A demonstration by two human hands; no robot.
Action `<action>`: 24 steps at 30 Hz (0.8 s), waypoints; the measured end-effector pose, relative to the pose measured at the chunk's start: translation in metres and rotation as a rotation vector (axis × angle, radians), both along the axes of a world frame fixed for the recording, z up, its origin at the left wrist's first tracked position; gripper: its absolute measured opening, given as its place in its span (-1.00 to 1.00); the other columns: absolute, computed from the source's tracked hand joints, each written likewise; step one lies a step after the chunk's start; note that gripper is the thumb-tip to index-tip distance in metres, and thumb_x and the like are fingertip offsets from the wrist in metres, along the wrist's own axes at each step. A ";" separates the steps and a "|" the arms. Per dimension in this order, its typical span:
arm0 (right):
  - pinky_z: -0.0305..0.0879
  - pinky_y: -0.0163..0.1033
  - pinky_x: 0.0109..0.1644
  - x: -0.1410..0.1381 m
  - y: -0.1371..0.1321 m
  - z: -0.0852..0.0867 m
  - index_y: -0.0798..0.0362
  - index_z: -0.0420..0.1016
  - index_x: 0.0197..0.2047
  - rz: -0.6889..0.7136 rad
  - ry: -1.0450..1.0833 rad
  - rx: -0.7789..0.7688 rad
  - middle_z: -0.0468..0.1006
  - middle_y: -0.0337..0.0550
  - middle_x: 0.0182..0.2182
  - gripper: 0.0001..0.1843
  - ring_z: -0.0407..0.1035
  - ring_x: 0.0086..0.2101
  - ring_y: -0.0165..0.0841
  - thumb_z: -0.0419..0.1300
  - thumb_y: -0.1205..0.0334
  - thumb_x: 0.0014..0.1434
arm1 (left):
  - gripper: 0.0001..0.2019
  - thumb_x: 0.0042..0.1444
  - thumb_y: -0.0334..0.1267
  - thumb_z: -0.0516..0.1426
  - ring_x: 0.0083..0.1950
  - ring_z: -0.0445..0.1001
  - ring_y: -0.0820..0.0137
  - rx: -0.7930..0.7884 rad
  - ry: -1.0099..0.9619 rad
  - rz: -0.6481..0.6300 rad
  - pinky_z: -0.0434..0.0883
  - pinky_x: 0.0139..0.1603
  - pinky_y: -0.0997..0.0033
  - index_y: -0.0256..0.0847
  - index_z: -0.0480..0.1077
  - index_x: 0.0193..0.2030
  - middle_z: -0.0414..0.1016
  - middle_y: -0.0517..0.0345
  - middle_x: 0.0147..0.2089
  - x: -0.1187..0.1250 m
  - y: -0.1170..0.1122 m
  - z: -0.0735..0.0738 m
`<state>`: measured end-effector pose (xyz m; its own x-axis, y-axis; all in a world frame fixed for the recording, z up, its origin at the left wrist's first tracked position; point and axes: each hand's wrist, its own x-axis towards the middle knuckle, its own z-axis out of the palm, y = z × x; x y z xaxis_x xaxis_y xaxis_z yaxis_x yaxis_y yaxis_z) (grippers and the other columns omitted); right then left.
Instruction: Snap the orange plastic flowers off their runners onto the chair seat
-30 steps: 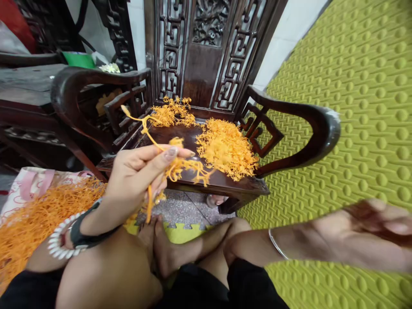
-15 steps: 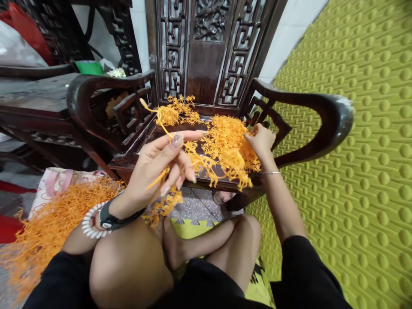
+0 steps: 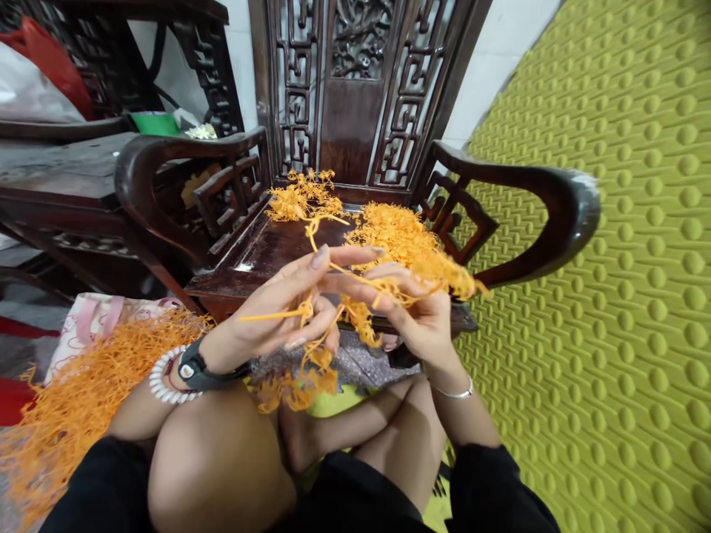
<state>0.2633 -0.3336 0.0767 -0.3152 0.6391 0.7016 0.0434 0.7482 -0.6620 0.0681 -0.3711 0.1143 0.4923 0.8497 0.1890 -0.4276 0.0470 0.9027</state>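
You have the orange strand (image 3: 360, 278) stretched between your two hands, over the front edge of the dark wooden chair (image 3: 266, 244). Your left hand (image 3: 286, 303) pinches it between thumb and index finger, with more orange cord caught among the lower fingers. Your right hand (image 3: 425, 318) meets the strand with curled fingers; whether they grip it firmly or only let it run across them, I cannot tell.

The step seems to be working along the strand with both hands, so let the left pinch anchor it and the right fingers do the finer handling. Pull gently: the branching loops look thin and likely to snag. Mind the hanging tangle (image 3: 303, 381) below your left hand, in front of the chair; lift it clear of your legs so its weight doesn't drag. Hold your wrists above the chair's front edge, as the bigger orange pile (image 3: 394, 229) on the right of the chair's seat could catch your right fingers. The smaller pile (image 3: 305, 196) at the back left of the seat, and the loose heap (image 3: 94, 385) left of the chair, are best left undisturbed.
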 end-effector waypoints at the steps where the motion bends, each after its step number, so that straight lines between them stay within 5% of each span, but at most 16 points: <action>1: 0.35 0.00 -0.03 -0.003 -0.005 0.002 -0.10 0.51 -0.28 -0.025 0.074 0.003 0.54 -0.17 -0.31 -0.78 0.42 -0.21 -0.23 0.14 -0.03 0.19 | -0.70 0.17 0.03 0.11 -0.76 0.07 0.72 -0.008 0.004 -0.013 0.33 -0.60 0.58 0.00 0.48 -0.04 0.54 0.22 -0.34 0.000 0.000 -0.001; 5: 0.38 -0.09 -0.14 -0.003 -0.007 0.010 -0.10 0.45 -0.37 -0.147 0.401 0.050 0.49 -0.20 -0.40 -0.78 0.41 -0.32 -0.29 0.09 0.01 0.23 | -0.69 0.22 -0.03 0.09 -0.73 -0.05 0.75 -0.080 0.132 -0.016 0.10 -0.69 0.65 -0.15 0.53 -0.09 0.41 0.23 -0.46 0.000 0.005 -0.005; 8: 0.39 -0.16 -0.22 0.002 -0.004 0.016 -0.07 0.42 -0.38 -0.171 0.456 -0.091 0.45 -0.22 -0.39 -0.80 0.41 -0.33 -0.33 0.07 0.12 0.25 | -0.64 0.21 0.00 0.09 -0.70 -0.13 0.74 -0.082 0.248 -0.018 -0.07 -0.69 0.62 -0.23 0.57 -0.19 0.29 0.28 -0.54 0.000 0.014 -0.011; 11: 0.37 -0.21 -0.35 0.007 -0.004 0.021 -0.06 0.41 -0.30 -0.169 0.442 -0.228 0.45 -0.17 -0.31 -0.82 0.41 -0.30 -0.32 0.03 0.10 0.24 | -0.63 0.19 0.01 0.10 -0.65 0.02 0.67 0.030 0.378 0.015 0.00 -0.64 0.60 -0.26 0.57 -0.21 0.31 0.25 -0.54 0.000 0.021 -0.015; 15: 0.16 -0.31 -0.59 0.008 -0.005 0.027 -0.04 0.36 -0.32 -0.089 0.400 -0.428 0.34 -0.22 -0.48 -0.82 0.27 -0.53 -0.41 0.09 0.04 0.17 | -0.69 0.21 -0.05 0.09 -0.32 0.39 0.51 0.102 0.438 -0.092 0.33 -0.23 0.53 -0.26 0.50 -0.23 0.48 0.10 -0.25 -0.001 0.021 -0.016; 18: -0.06 -0.34 -0.67 0.000 -0.006 0.028 -0.02 0.27 -0.41 0.105 0.355 -0.602 0.19 -0.31 -0.59 -0.77 0.03 -0.66 -0.51 0.11 0.02 0.15 | -0.65 0.26 -0.01 0.01 -0.09 0.41 0.39 0.091 0.397 -0.124 0.30 0.04 0.38 -0.24 0.44 -0.29 0.46 0.10 -0.18 -0.001 0.016 -0.015; 20: -0.18 -0.36 -0.68 -0.009 -0.006 0.027 -0.02 0.21 -0.41 0.165 0.404 -0.629 0.16 -0.35 -0.60 -0.77 -0.08 -0.69 -0.55 0.13 0.05 0.15 | -0.63 0.25 0.02 0.00 -0.11 0.37 0.39 0.134 0.425 -0.002 0.28 0.02 0.38 -0.25 0.41 -0.31 0.43 0.12 -0.22 0.001 0.014 -0.013; 24: -0.31 -0.41 -0.67 -0.026 -0.008 0.027 -0.03 0.16 -0.35 0.283 0.556 -0.711 0.17 -0.41 -0.57 -0.77 -0.18 -0.71 -0.62 0.17 0.10 0.10 | -0.70 0.03 -0.10 0.25 -0.27 0.29 0.49 0.126 0.324 0.439 0.25 -0.17 0.50 -0.23 0.29 -0.24 0.28 0.24 -0.31 0.005 0.019 -0.015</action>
